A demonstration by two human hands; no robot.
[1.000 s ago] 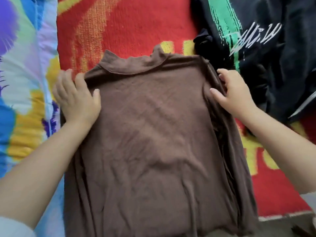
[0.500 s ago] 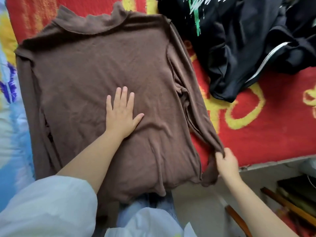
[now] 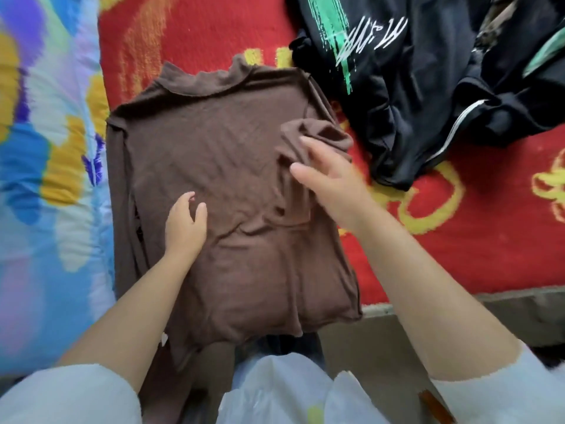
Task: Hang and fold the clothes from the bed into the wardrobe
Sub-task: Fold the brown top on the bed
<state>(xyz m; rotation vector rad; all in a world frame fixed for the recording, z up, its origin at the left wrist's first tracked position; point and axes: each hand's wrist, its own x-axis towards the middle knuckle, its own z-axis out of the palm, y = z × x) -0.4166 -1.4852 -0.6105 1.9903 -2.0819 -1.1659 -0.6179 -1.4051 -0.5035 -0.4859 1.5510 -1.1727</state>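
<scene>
A brown long-sleeved shirt (image 3: pixel 232 142) lies flat on the bed, collar at the far end and hem hanging over the near edge. Its right sleeve (image 3: pixel 324 134) is folded back onto the body and bunched near the shoulder. My right hand (image 3: pixel 333 185) is over that sleeve with fingers stretched out, touching it; the hand is blurred. My left hand (image 3: pixel 185 231) rests on the middle-left of the shirt with fingers loosely curled, gripping nothing I can see.
A heap of black clothes (image 3: pixel 397 87) with green and white print lies at the far right on the red patterned blanket (image 3: pixel 458 240). A multicoloured quilt (image 3: pixel 46 179) lies along the left. The bed's edge (image 3: pixel 519 301) runs at lower right.
My right hand carried the right sleeve from the bed edge up onto the shirt's body. My left hand slid left and its flat fingers curled. The view shifted.
</scene>
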